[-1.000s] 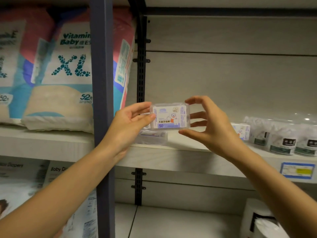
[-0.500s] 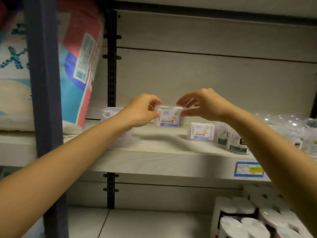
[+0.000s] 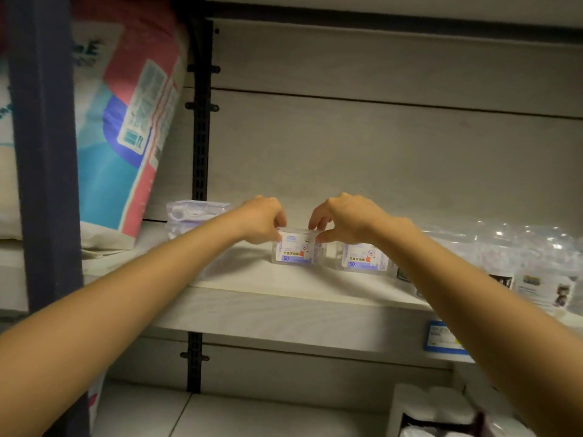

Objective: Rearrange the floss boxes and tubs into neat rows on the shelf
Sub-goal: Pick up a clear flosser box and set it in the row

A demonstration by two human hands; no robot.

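Observation:
A small clear floss box (image 3: 296, 250) with a white and purple label stands upright on the pale shelf (image 3: 284, 298). My left hand (image 3: 262, 219) pinches its top left corner and my right hand (image 3: 344, 219) pinches its top right corner. A second matching floss box (image 3: 362, 258) stands right beside it, partly behind my right wrist. Two more clear floss boxes (image 3: 192, 214) lie stacked at the back left of the shelf. Clear tubs (image 3: 536, 266) with dark labels fill the shelf's right end.
A large diaper pack (image 3: 132, 127) leans on the neighbouring shelf at left, behind a dark upright post (image 3: 44, 152). A blue price tag (image 3: 441, 337) sits on the shelf's front edge. White rolls (image 3: 435, 411) stand on the lower level at right.
Both hands carried the floss box from mid-air down and to the right, and it now rests on the shelf beside the second box. The view shifted right.

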